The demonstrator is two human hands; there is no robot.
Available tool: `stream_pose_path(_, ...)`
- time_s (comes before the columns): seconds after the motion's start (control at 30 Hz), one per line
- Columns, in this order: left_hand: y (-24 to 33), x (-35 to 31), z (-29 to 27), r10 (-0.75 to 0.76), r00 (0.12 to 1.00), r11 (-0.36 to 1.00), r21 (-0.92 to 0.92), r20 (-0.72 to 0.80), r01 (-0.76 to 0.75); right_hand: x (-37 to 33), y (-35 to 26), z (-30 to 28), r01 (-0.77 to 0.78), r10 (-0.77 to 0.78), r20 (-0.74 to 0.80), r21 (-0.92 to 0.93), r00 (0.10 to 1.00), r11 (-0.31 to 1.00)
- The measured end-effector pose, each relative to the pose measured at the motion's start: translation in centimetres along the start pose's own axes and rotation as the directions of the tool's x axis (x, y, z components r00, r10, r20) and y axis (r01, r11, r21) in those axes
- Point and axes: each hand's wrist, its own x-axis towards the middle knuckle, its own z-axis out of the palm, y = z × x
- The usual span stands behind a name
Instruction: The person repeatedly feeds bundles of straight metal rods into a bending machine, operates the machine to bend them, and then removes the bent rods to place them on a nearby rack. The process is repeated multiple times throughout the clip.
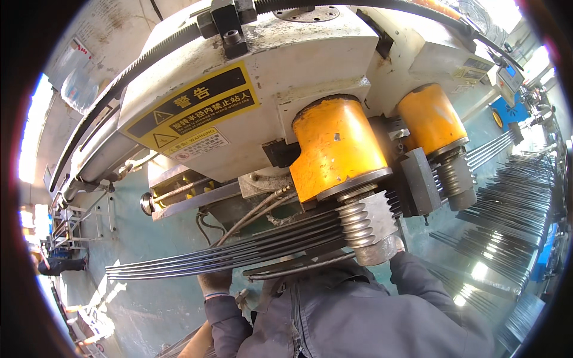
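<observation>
Several long dark metal rods lie side by side, running from the left into the clamping area of a large cream-coloured machine. My left hand, in a light glove, is up against the underside of the rods; its fingers are hidden behind them. On the other side, my right hand shows only a sliver beside a thick threaded metal spindle, which hides the rest. That spindle sticks out below a yellow cylinder. A dark bar with a ribbed hose crosses just before my chest.
A second yellow cylinder with its own spindle stands to the right, next to a dark metal block. Stacks of thin rods fill the right side. Hoses hang under the machine. A bare forearm shows at the lower edge.
</observation>
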Motion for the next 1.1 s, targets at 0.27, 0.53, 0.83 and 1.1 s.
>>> stream_pose_path(0.27,4.6,3.2,-3.1,0.251,0.967,0.955,0.178,-0.044,-0.239,-4.0,-2.2,1.1,0.155,-0.151,-0.061,0.064,0.987,0.986)
stream_pose_path(0.53,-3.9,-1.1,5.6,-0.134,0.886,-0.101,-0.896,0.444,0.433,-15.0,-1.5,2.3,-0.184,0.175,0.126,0.061,0.976,0.981)
stream_pose_path(0.83,-10.0,-2.1,9.0,0.152,0.814,-0.094,-0.812,0.56,0.576,-17.3,5.0,3.2,-0.388,0.383,0.061,0.119,0.922,0.914)
stream_pose_path(1.1,-0.9,0.6,2.2,-0.091,0.861,-0.219,-0.854,0.5,0.472,-17.5,-7.8,-4.3,0.015,0.045,-0.18,0.321,0.983,0.947)
